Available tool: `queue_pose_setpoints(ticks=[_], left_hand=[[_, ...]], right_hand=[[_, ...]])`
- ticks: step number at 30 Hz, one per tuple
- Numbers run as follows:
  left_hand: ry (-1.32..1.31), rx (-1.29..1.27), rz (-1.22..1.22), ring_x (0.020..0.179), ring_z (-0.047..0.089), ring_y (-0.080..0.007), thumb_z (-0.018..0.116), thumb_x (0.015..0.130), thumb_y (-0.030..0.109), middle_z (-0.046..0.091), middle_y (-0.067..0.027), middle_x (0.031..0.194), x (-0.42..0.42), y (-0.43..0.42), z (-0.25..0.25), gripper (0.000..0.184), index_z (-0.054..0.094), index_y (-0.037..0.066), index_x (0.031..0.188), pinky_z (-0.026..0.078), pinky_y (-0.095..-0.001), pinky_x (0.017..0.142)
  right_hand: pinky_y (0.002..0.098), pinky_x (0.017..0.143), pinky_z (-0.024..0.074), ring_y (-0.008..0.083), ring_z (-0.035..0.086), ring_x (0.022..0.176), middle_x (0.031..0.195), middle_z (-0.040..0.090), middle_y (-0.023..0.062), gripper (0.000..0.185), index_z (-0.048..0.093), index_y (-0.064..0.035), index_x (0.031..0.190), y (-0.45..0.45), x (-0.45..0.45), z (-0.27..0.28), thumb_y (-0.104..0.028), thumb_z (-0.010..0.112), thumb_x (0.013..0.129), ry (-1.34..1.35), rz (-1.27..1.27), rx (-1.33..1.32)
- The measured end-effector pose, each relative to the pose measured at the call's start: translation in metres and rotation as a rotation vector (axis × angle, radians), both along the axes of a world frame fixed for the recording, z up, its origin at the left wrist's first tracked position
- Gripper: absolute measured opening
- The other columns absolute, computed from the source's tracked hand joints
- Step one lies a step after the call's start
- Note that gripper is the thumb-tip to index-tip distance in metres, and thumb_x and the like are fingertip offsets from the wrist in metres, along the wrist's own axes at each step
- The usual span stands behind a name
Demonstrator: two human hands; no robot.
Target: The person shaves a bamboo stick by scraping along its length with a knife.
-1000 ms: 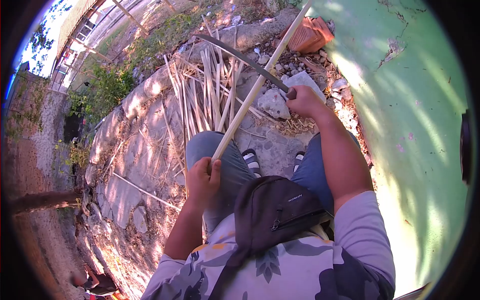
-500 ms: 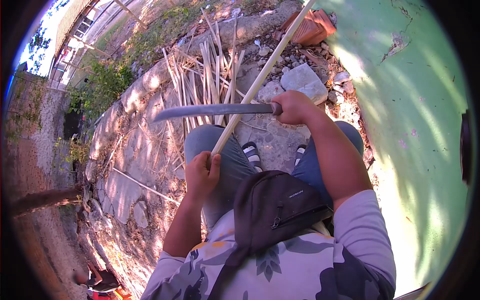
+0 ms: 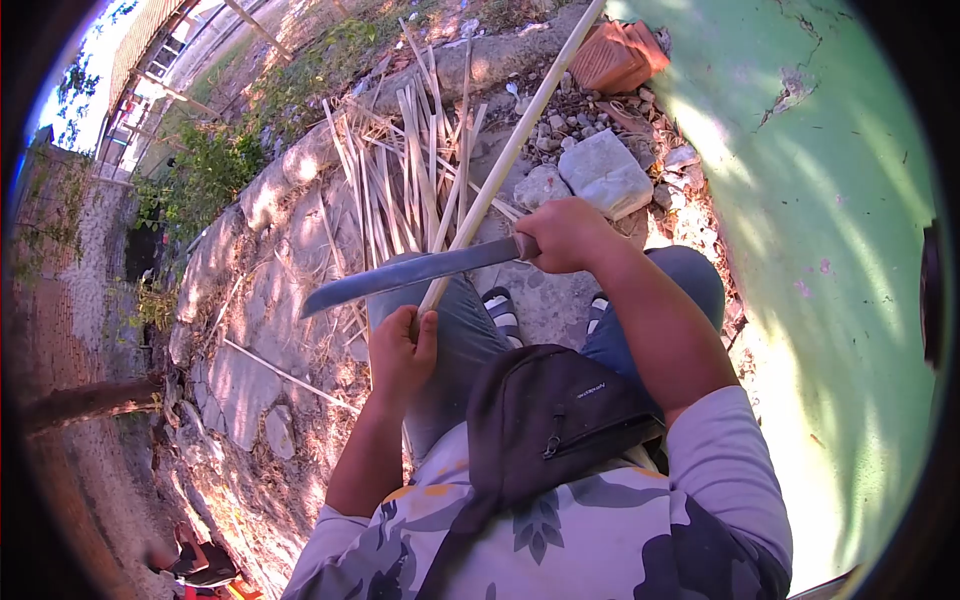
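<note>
Grey metal crosses pale, wood-like material near mid-frame: a long knife (image 3: 400, 276) lies over a long strip (image 3: 519, 140), the knife slanting gently from the centre down to a tip at centre left, the strip running steeply from just below centre to the top edge. Left hand (image 3: 402, 355), left of centre: fingers curled closed about the strip's lower visible end, thumb laid along it; from these fingers the strip extends upward and rightward. Right hand (image 3: 570, 235), right of centre: fist fully closed about the knife's butt end. The crossing lies just above the left fingers, the left hand being the nearer of the two; whether the knife touches the strip or hangs above it cannot be told from overhead. Beyond, a pile of strips (image 3: 375, 200) occupies the upper middle, and a stone block (image 3: 605, 175) sits upper right, near the right hand
</note>
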State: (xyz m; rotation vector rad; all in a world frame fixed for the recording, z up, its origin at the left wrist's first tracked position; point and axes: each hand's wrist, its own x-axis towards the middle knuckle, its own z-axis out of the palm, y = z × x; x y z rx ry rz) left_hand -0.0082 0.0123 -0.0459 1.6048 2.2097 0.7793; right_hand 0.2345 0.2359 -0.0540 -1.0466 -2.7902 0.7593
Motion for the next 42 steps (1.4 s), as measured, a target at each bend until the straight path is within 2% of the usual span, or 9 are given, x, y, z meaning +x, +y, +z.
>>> queue_pose_setpoints(ticks=[3,8,13,17,24,30,34,37,42], left_hand=[[0.006,0.019,-0.018,0.068,0.064,-0.0369,0.067,0.101,0.032,0.065,-0.0178,0.077,0.000,-0.001,0.001,0.032,0.068,0.001,0.094,0.048,-0.0453,0.063],[0.034,-0.023,-0.028,0.069,0.065,-0.0377,0.067,0.101,0.034,0.066,-0.0179,0.075,0.000,0.002,0.007,0.033,0.069,0.001,0.094,0.049,-0.0458,0.064],[0.043,-0.018,-0.039,0.069,0.065,-0.0376,0.067,0.100,0.033,0.065,-0.0182,0.075,0.003,0.003,0.007,0.033,0.069,0.000,0.094,0.049,-0.0459,0.064],[0.062,-0.072,-0.077,0.074,0.066,-0.0395,0.067,0.100,0.034,0.066,-0.0187,0.078,-0.003,0.001,0.006,0.033,0.068,0.001,0.095,0.050,-0.0474,0.066],[-0.032,-0.005,-0.023,0.067,0.063,-0.0347,0.065,0.102,0.030,0.063,-0.0162,0.074,-0.003,0.001,0.001,0.031,0.066,0.000,0.094,0.047,-0.0450,0.062],[-0.092,-0.011,0.003,0.063,0.060,-0.0282,0.064,0.103,0.029,0.061,-0.0146,0.071,0.001,0.003,0.006,0.031,0.067,-0.001,0.095,0.046,-0.0415,0.061],[-0.043,-0.034,-0.021,0.066,0.062,-0.0348,0.067,0.100,0.031,0.062,-0.0177,0.074,0.001,0.003,0.008,0.032,0.065,-0.001,0.093,0.046,-0.0452,0.061],[0.026,-0.052,-0.058,0.068,0.064,-0.0369,0.071,0.096,0.034,0.063,-0.0195,0.076,0.000,-0.001,0.008,0.036,0.065,-0.001,0.092,0.048,-0.0465,0.063],[0.025,-0.177,-0.067,0.071,0.065,-0.0389,0.080,0.087,0.040,0.065,-0.0211,0.079,0.002,0.008,0.024,0.045,0.065,-0.001,0.091,0.050,-0.0476,0.066]], right_hand=[[0.0423,0.081,0.0573,0.0334,0.073,0.090,0.097,0.076,0.0150,0.024,0.074,-0.0075,0.095,0.020,0.015,-0.013,-0.025,0.078,0.078,0.069,-0.156,-0.117],[0.0369,0.080,0.0570,0.0254,0.073,0.086,0.092,0.076,0.0140,0.025,0.075,-0.0056,0.100,0.050,0.040,-0.051,-0.020,0.078,0.079,0.373,-0.533,-0.382],[0.0467,0.087,0.0567,0.0379,0.072,0.096,0.097,0.076,0.0157,0.022,0.076,-0.0121,0.097,0.011,0.018,-0.010,-0.023,0.076,0.077,0.066,-0.161,-0.162],[0.0497,0.075,0.0558,0.0401,0.070,0.082,0.082,0.073,0.0144,0.015,0.073,-0.0152,0.090,-0.002,0.009,-0.009,-0.022,0.073,0.077,0.069,0.047,0.107],[0.0461,0.077,0.0552,0.0396,0.070,0.085,0.087,0.073,0.0179,0.020,0.074,-0.0099,0.093,0.042,0.029,-0.028,-0.025,0.073,0.081,0.327,-0.360,-0.211],[0.0464,0.079,0.0561,0.0393,0.071,0.087,0.089,0.074,0.0176,0.023,0.072,-0.0078,0.093,0.014,0.011,-0.020,-0.025,0.074,0.079,0.286,-0.152,-0.139],[0.0469,0.080,0.0560,0.0375,0.072,0.087,0.090,0.075,0.0158,0.023,0.074,-0.0119,0.096,0.007,0.001,-0.002,-0.025,0.075,0.078,-0.025,0.072,0.201],[0.0454,0.080,0.0561,0.0364,0.072,0.085,0.089,0.075,0.0180,0.026,0.074,-0.0104,0.099,0.031,0.020,-0.023,-0.024,0.077,0.078,0.090,-0.204,-0.240],[0.0425,0.082,0.0570,0.0344,0.073,0.090,0.094,0.076,0.0165,0.027,0.075,-0.0066,0.099,0.046,0.030,-0.040,-0.023,0.077,0.078,0.281,-0.418,-0.270]])
